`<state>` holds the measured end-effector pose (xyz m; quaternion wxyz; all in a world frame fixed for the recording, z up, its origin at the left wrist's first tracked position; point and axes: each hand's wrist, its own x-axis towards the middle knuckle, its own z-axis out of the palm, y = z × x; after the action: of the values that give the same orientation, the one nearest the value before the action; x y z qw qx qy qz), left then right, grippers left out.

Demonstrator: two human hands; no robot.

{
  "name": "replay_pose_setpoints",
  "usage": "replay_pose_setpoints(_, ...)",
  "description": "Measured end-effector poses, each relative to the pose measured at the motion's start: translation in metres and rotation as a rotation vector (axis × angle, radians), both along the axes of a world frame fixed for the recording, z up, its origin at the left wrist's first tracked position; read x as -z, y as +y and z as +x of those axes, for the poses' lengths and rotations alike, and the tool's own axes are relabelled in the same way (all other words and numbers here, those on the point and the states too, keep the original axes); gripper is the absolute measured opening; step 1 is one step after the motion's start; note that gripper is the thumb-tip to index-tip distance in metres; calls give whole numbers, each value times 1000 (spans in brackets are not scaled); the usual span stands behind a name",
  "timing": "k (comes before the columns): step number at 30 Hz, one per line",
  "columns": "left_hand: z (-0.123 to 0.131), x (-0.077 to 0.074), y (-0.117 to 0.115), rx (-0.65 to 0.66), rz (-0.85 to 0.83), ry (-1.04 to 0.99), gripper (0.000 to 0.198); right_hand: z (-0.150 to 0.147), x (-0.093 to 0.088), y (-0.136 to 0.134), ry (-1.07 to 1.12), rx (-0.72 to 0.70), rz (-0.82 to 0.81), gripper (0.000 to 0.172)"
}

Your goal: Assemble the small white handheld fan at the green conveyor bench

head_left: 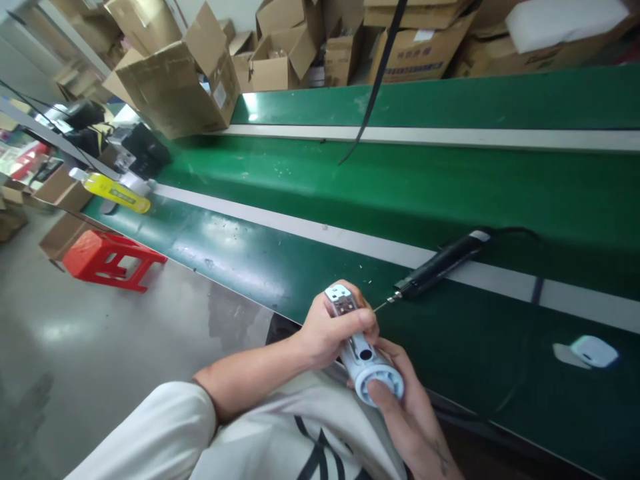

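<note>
Pale blue cylindrical device [361,353], tilted, gripped above the table edge.

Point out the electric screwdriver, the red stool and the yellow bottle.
electric screwdriver [440,265], head view, on the middle of its black body.
red stool [103,255], head view, on its seat top.
yellow bottle [117,193], head view, on its yellow side, lying on the bench edge.

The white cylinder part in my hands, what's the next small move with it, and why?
Probably free the right hand and reach for the black electric screwdriver. Both hands now grip the white cylinder part, the left hand wrapped near its open top end. The screwdriver lies untouched on the green bench, its bit pointing at that end, just beyond the fingers.
</note>
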<state>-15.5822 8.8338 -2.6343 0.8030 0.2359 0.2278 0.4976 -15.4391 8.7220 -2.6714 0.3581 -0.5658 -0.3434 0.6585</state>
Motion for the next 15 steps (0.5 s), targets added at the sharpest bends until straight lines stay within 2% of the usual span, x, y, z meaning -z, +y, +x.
replay_pose_setpoints(2, 2, -8, 1, -48, -83, 80, 61, -18, -24, 1, -40, 99, -16, 95)
replay_pose_setpoints(4, 3, -16, 4, -64, -168, 117, 67, -34, -44, 0, -94, 134, 23, 88)
replay_pose_setpoints(6, 3, -23, 6, -64, -225, 128, 70, -43, -53, -2, -174, 163, 84, 80)
replay_pose_setpoints(8, 2, -27, 6, -58, -232, 124, 71, -45, -50, -5, -248, 197, 139, 75)
replay_pose_setpoints(10, 1, -28, 4, -54, -187, 110, 68, -40, -38, -9, -303, 177, 267, 68)
replay_pose_setpoints(13, -1, -29, -1, -39, -32, 45, 52, -28, -20, -10, -337, 53, 576, 54)
replay_pose_setpoints(15, -2, -30, -4, -17, 93, -14, 39, -21, -17, -9, -314, -14, 691, 51)
